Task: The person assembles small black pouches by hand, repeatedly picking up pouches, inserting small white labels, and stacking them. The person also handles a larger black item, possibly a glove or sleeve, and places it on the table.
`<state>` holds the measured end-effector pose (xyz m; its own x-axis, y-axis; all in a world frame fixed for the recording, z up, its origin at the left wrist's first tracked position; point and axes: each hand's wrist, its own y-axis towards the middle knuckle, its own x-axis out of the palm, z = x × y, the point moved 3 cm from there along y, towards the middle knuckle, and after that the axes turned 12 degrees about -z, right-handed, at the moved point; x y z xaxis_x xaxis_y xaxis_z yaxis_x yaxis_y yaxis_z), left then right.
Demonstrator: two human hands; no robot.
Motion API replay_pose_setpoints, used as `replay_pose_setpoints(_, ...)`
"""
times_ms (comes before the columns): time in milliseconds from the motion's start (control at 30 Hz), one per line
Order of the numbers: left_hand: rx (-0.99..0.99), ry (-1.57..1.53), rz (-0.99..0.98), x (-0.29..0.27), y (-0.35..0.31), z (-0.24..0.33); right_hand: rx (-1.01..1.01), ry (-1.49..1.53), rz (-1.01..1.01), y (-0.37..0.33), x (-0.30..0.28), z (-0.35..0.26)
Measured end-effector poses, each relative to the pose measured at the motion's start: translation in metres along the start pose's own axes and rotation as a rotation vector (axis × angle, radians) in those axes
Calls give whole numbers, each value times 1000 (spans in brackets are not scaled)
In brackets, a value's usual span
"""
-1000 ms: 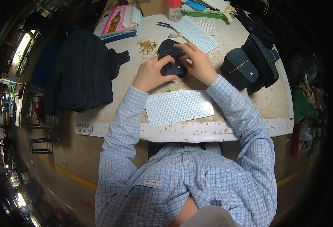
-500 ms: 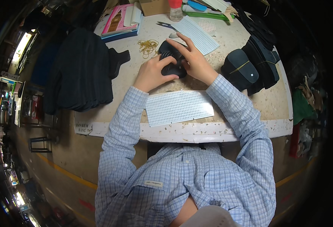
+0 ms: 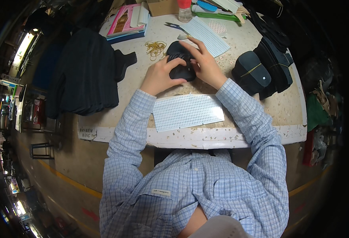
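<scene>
Both my hands are around a small stack of black, rounded, flat pieces [image 3: 179, 47] on the table; they look like cut shoe parts. My left hand [image 3: 161, 75] grips the stack from the left, its thumb at the near edge and its fingers curled over the top. On the right side, my right hand [image 3: 208, 65] rests against it with bent fingers, the index finger reaching toward the far end. Fingers partly hide the stack. Just nearer to me lies a white sheet of small printed labels [image 3: 188, 113].
Yellow rubber bands [image 3: 155, 48] lie left of the stack, snips [image 3: 174, 26] beyond it. Another label sheet [image 3: 208, 37] is at the far side. Banded black bundles [image 3: 252, 71] sit at right. A large black pile [image 3: 85, 75] stands at left. A red-capped bottle [image 3: 185, 15] stands at the back.
The right index finger has bent and drawn slightly back over the stack. My left hand stays nearly where it was.
</scene>
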<state>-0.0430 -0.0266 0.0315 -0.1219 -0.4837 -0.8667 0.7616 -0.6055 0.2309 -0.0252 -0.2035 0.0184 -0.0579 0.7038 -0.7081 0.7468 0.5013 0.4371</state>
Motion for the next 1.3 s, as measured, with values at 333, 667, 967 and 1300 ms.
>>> replay_pose_setpoints(333, 53, -247, 26, -6, 0, -6, 434, 1000, -112, -4, 10, 20)
replay_pose_setpoints(667, -78, -387, -209, -14, -15, 16, 157, 985, 162, 13, -2, 29)
replay_pose_setpoints(967, -35, -194, -515, 8, -21, 22, 162, 91, 240, -1, -24, 19)
replay_pose_setpoints(1300, -168, -269, -170, -19, -16, -5, 109, 193, -403, 1, -47, -9)
